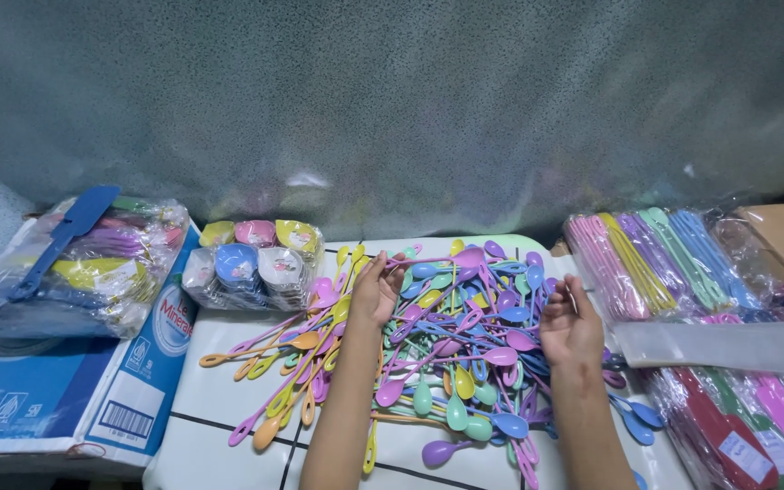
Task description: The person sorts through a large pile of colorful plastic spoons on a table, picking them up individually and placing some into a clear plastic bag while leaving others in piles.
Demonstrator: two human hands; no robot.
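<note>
Mostly we are dealing with the heap of long-handled plastic spoons, pastel pink, blue, green, yellow, purple and orange, tangled across the middle of the white table; each spoon looks light, thin and stiff, with a smooth surface that we judge slippery, and the slim stems probably flex a little and could snap if bent hard; the stem near the bowl seems the surest place to pinch one, since the handles cross and catch on each other. Our left hand rests on the pile's left side with fingers curled around a purple spoon, whose stem runs out to the right; our right hand lies on the pile's right edge, fingers bent, pinching what looks like a thin stem, though we cannot tell for certain.

Beside the pile on the right lie clear bags of sorted spoons grouped by colour, and nearer us bags of flat plastic spatulas; behind the heap on the left sits a bag of small round dishes; farther left a bag of larger utensils rests on a blue and white cardboard box.
</note>
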